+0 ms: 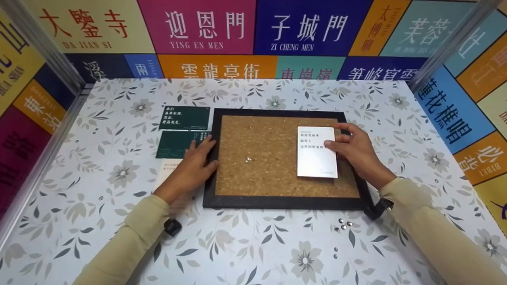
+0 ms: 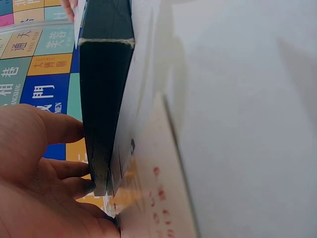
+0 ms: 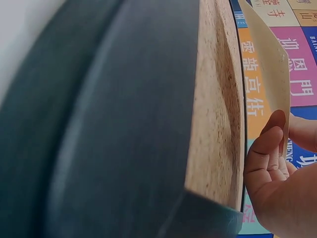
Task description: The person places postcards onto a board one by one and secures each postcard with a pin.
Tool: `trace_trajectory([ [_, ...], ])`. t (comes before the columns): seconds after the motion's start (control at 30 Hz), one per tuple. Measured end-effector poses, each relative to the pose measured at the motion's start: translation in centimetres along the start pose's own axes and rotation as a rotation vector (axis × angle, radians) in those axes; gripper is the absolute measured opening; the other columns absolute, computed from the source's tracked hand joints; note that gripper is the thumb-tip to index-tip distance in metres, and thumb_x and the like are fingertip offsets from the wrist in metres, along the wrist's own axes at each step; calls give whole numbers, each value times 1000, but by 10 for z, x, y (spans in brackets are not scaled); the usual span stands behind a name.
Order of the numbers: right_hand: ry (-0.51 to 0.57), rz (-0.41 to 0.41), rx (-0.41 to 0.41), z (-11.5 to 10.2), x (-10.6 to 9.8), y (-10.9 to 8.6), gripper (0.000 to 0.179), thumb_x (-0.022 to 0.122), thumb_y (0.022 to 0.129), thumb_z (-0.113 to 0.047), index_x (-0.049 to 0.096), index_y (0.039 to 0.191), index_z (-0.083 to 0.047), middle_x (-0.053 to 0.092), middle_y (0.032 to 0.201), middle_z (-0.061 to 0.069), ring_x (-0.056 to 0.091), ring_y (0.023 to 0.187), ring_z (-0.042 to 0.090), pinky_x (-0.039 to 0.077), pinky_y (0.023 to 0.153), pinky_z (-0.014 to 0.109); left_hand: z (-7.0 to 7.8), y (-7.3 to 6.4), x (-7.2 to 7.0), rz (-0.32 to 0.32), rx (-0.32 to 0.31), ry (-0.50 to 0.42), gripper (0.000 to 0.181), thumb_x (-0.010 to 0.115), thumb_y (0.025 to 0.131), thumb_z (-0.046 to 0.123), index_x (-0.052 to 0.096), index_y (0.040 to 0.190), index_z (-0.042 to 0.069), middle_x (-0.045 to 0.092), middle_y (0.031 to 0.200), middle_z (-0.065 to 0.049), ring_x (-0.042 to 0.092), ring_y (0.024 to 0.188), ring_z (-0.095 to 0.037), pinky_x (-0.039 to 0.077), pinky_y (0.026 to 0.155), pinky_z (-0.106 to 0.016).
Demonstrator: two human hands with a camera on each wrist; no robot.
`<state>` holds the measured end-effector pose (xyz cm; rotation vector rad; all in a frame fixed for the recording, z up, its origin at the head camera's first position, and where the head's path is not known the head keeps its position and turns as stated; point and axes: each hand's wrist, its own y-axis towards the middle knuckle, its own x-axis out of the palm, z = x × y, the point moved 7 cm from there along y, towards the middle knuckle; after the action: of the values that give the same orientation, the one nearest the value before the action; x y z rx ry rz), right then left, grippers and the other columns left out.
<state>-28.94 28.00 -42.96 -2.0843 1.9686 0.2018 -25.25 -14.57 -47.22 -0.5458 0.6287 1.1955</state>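
A black-framed cork board (image 1: 257, 178) lies flat on the table. My left hand (image 1: 190, 168) rests at the frame's left edge; its fingertips touch the black frame side (image 2: 103, 84) in the left wrist view. My right hand (image 1: 358, 152) pinches a white card (image 1: 315, 162) with printed text by its right edge, thumb on the front. That card is held over the right part of the cork, and the right wrist view shows the card (image 3: 271, 64) raised off the cork surface (image 3: 213, 109). Small white bits (image 1: 249, 160) lie on the cork, left of centre.
Left of the board lie a dark green card (image 1: 184, 118), a second green card (image 1: 172, 144) and a cream card (image 1: 168, 168) partly hidden by my left hand. Several silver pins (image 1: 344, 225) sit on the floral tablecloth (image 1: 245, 245) below the board. Colourful printed panels (image 1: 206, 27) stand behind.
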Motion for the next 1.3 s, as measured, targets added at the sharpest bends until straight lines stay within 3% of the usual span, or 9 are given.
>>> trace_trajectory([
  [0.5,11,-26,-35,-4,14,3,68,79,99,-1,45,157,8,73,89,-2,68,80,9,58,69,22,4,-1,0,-14,-14,-5,68,59,113,25,34,172,3,16,184,-12,-4,166,-53,1,132,-69],
  [0.8,16,-27,-25,-4,19,5,69,80,98,0,44,156,9,73,88,-2,70,84,9,60,71,21,14,-8,-5,-17,-7,-23,69,61,111,22,34,171,0,16,184,-16,-5,165,-56,-2,130,-72],
  [1.03,28,-26,-24,-5,20,6,67,80,98,0,45,155,8,67,86,-5,64,81,7,58,69,21,4,-3,-1,-6,4,-19,69,62,111,24,35,171,2,17,184,-14,-5,166,-54,-1,130,-72],
  [1.3,26,-31,-37,-9,22,8,67,80,98,0,47,155,7,61,87,-6,59,81,6,54,67,20,7,-4,-2,-11,0,-28,68,61,112,24,35,171,1,17,184,-15,-5,166,-55,-1,131,-70],
])
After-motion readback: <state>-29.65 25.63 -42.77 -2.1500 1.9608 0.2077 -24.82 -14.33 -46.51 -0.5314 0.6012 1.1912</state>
